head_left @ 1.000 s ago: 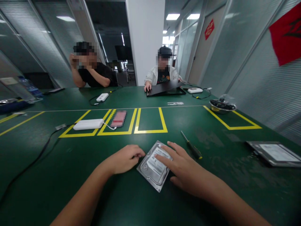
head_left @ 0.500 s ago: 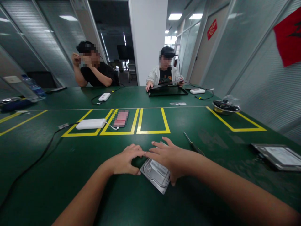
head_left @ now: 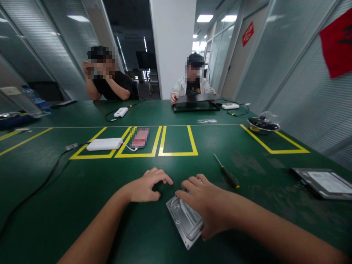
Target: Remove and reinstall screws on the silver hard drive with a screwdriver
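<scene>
A silver hard drive (head_left: 184, 218) with a pale label lies at an angle in front of me. My right hand (head_left: 202, 198) is over its far right part, fingers curled round its edges; the hand covers much of the label. To the left of the drive, my left hand (head_left: 150, 186) rests near the green table (head_left: 143, 227), thumb and fingers apart, holding nothing and not touching the drive. Beyond my right hand lies a screwdriver (head_left: 228, 175) with a dark handle and yellow end, its shaft pointing away to the left.
At right lies a flat device with a white label (head_left: 330, 181). Farther off are a bowl of dark items (head_left: 263, 125), a white power bank (head_left: 104, 144) on a black cable, and a pink phone (head_left: 140, 138) among yellow tape outlines. Two people sit opposite; one handles a black panel (head_left: 196, 98).
My right hand has come down onto the hard drive and closed round it; the drive has shifted slightly toward me. My left hand is now apart from it. The person opposite has tilted the black panel.
</scene>
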Available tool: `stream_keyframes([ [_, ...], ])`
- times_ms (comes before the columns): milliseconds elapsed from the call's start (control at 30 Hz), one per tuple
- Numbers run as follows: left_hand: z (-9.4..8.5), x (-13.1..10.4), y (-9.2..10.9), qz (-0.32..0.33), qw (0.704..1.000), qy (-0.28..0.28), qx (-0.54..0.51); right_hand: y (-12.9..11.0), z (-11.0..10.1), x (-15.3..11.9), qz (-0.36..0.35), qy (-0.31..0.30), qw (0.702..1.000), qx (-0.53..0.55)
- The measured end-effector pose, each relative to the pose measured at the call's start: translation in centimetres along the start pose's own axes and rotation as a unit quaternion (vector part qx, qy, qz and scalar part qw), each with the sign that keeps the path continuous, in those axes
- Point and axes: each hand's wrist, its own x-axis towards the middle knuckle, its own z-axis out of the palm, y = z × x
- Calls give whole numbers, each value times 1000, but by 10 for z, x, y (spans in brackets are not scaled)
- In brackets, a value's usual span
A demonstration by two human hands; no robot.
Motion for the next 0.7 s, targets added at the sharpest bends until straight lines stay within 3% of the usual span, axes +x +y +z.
stream_keyframes([
  [267, 5, 1, 5, -10, 1000, 9, 16, -15, 3, -17, -11, -6, 1000, -3],
  [433, 6, 0, 10, -15, 999, 0, 34, -18, 21, -38, -6, 18, 1000, 10],
  [700, 6, -2, 10, -26, 999, -10, 22, -9, 31, -91, 115, -2, 988, 105],
])
